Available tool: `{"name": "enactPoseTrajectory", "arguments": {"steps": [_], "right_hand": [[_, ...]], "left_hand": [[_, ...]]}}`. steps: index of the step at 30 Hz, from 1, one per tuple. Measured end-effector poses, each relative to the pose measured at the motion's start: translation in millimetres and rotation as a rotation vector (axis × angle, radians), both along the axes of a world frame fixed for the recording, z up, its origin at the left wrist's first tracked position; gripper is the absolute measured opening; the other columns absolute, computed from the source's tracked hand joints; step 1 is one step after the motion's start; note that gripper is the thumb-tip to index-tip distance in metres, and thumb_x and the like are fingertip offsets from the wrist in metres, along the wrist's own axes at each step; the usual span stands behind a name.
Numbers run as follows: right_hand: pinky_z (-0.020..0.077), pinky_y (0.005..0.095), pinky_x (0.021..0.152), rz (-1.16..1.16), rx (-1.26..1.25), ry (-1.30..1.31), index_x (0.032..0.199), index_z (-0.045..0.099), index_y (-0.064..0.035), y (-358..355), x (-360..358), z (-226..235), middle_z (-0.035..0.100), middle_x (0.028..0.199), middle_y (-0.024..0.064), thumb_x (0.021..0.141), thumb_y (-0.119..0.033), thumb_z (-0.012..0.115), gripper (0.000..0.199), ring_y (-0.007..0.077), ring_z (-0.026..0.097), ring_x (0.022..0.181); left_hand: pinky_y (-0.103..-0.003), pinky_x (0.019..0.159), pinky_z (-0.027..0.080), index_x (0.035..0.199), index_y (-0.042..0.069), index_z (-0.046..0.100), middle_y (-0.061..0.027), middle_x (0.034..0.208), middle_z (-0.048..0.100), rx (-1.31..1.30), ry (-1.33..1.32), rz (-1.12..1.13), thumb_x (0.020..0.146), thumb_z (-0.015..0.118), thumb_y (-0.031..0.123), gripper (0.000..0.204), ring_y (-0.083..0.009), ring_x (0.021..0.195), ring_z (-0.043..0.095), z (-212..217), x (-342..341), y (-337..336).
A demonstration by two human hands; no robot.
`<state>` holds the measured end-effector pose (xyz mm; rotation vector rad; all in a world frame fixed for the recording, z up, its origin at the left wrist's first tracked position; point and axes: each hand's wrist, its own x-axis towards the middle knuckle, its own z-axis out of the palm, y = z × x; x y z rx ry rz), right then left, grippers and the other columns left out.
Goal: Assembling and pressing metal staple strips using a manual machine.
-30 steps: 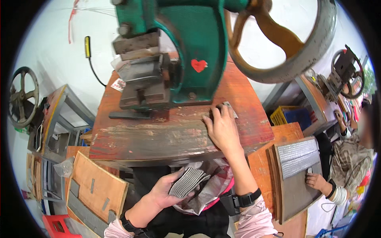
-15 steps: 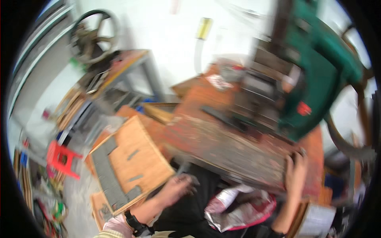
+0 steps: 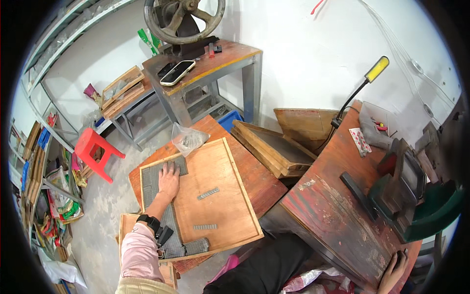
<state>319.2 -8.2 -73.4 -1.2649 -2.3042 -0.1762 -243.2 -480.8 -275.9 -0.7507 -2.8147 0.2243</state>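
Head view: left hand (image 3: 169, 180) is lying flat, fingers spread, pressing on the grey stack of small metal strips (image 3: 157, 185) along the left side of the shallow wooden tray (image 3: 230, 196) on the low red-brown desk (image 3: 254, 176). Right hand (image 3: 393, 271) is gripping the worn red desk edge (image 3: 342, 230), fingers curled together.

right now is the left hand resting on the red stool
No, the left hand lies flat on grey metal strips in the wooden tray; the red stool stands apart.
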Motion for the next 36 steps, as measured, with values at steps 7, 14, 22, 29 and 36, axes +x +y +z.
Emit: {"name": "enactPoseTrajectory", "arguments": {"steps": [7, 14, 22, 29, 36], "right_hand": [[0.0445, 0.0433, 0.094, -0.007, -0.005, -0.005, 0.106, 0.066, 0.0037, -4.2, -3.5, 3.6, 0.061, 0.116, 0.0250, 0.096, -0.028, 0.053, 0.036, 0.0393, 0.056, 0.110], [0.0451, 0.0433, 0.092, 0.009, 0.008, -0.015, 0.111, 0.065, 0.0024, -2.0, 0.7, -2.1, 0.061, 0.117, 0.0232, 0.098, -0.027, 0.051, 0.035, 0.0384, 0.058, 0.107], [0.0371, 0.0444, 0.100, 0.006, -0.074, 0.102, 0.105, 0.059, 0.0056, 7.7, 15.9, -18.7, 0.051, 0.126, 0.0265, 0.092, -0.013, 0.055, 0.023, 0.0417, 0.047, 0.119], [0.0421, 0.0439, 0.094, 0.059, 0.025, 0.209, 0.101, 0.061, 0.0020, 1.0, 4.4, -5.9, 0.057, 0.114, 0.0239, 0.083, -0.012, 0.065, 0.023, 0.0404, 0.053, 0.109], [0.0396, 0.0438, 0.100, 0.446, -0.318, 0.396, 0.127, 0.049, -0.0003, -61.9, -16.1, 23.4, 0.050, 0.124, 0.0225, 0.071, -0.020, 0.078, 0.066, 0.0375, 0.049, 0.118]], "left_hand": [[-0.055, 0.104, 0.029, 0.123, 0.008, 0.057, -0.0242, 0.141, 0.036, 0.075, -0.304, 0.219, 0.065, 0.074, 0.028, 0.063, -0.0439, 0.130, 0.030, 35.5, -15.4, 13.2], [-0.058, 0.103, 0.027, 0.119, 0.003, 0.059, -0.0258, 0.130, 0.048, -0.081, -0.594, 0.139, 0.064, 0.072, 0.040, 0.067, -0.0395, 0.128, 0.037, 53.7, 7.5, 14.1], [-0.044, 0.097, 0.041, 0.114, 0.001, 0.062, -0.0184, 0.106, 0.065, 0.439, -0.815, 0.264, 0.063, 0.073, 0.041, 0.066, -0.0289, 0.107, 0.059, 83.3, 41.5, 21.5], [-0.032, 0.080, 0.050, 0.108, -0.005, 0.062, -0.0120, 0.094, 0.066, 0.566, -1.142, -0.553, 0.064, 0.076, 0.030, 0.058, -0.0224, 0.086, 0.063, 235.6, 160.2, 167.2], [-0.042, 0.089, 0.048, 0.114, -0.010, 0.053, -0.0258, 0.104, 0.059, 0.105, -0.749, -1.409, 0.070, 0.070, 0.033, 0.064, -0.0382, 0.102, 0.058, 260.0, 283.6, 343.0]]}}
